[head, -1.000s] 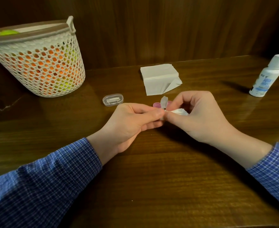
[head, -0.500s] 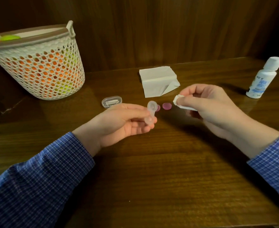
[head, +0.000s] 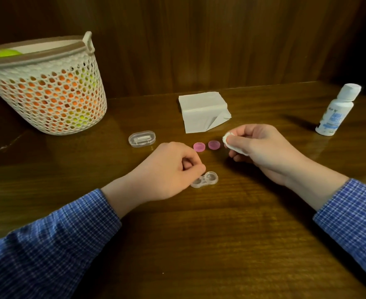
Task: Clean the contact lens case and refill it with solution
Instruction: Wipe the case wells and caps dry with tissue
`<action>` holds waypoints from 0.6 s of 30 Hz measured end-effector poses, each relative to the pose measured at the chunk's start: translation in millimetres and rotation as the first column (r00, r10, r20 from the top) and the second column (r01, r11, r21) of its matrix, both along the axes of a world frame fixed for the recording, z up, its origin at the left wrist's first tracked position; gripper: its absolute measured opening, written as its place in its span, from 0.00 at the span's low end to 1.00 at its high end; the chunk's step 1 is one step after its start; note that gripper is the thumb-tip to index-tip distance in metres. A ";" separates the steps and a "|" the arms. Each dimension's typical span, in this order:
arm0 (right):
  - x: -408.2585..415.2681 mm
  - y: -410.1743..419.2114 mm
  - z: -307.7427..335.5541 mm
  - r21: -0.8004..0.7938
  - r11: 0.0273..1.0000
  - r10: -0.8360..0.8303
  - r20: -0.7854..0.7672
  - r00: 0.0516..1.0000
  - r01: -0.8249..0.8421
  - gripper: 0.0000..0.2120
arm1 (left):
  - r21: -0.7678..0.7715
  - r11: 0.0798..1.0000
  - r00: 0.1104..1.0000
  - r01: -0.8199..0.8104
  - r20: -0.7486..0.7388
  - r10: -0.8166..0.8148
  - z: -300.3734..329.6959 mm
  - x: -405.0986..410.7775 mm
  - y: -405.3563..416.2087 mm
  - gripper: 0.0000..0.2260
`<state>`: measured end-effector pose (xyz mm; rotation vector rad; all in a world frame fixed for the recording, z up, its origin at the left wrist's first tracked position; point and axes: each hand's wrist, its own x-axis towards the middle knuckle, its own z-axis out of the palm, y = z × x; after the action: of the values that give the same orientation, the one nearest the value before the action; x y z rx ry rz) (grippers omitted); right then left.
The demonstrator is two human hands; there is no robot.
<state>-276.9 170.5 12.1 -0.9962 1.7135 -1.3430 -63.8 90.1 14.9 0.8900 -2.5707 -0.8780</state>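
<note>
Clear plastic, two shallow round wells joined by a narrow bridge: the contact lens case (head: 205, 179) lies flat and uncapped on the dark brown wooden table (head: 199, 244), just in front of my left hand (head: 167, 171). That hand is curled nearly closed, its fingertips (head: 200, 169) touching the case's near-left well; whether they pinch it or only rest on it I cannot tell. My right hand (head: 262, 147) is closed around a small wad of white tissue (head: 231, 141), held just above the table. Two round pink caps (head: 206, 146) sit side by side between my hands, a little farther back than the case.

A white plastic solution bottle with a white cap (head: 335, 114) stands upright at the far right; its label has blue print too blurred to read. A folded white paper napkin (head: 202, 112) lies behind the caps, one corner turned up. A small clear oval box (head: 142, 138) rests left of the caps, and a white perforated basket (head: 46, 91) with orange and green contents stands at the far left against the wooden wall.

Bare wood stretches wide toward me, between my blue checked sleeves (head: 48, 251).
</note>
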 end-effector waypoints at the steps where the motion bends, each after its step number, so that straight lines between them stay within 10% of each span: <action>1: -0.7 -1.1 0.2 0.005 1.000 -0.012 0.008 1.000 0.012 0.02 | -0.016 0.999 0.999 -0.038 -0.025 0.037 -1.0 -1.4 -5.0 0.05; 8: -2.2 -3.2 0.5 0.019 1.000 -0.012 0.039 0.999 0.011 0.02 | -0.213 0.969 0.991 -0.127 0.024 0.135 -6.2 -26.7 -36.8 0.22; 18: 8.7 0.4 2.1 -0.124 0.990 0.058 -0.084 0.995 -0.068 0.02 | -0.191 0.976 0.961 -0.105 -0.274 0.050 -4.9 -18.8 -24.5 0.07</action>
<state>-268.2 170.9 14.3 -1.1814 1.6575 -1.4012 -82.6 65.6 10.1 0.7504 -2.3245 -0.6480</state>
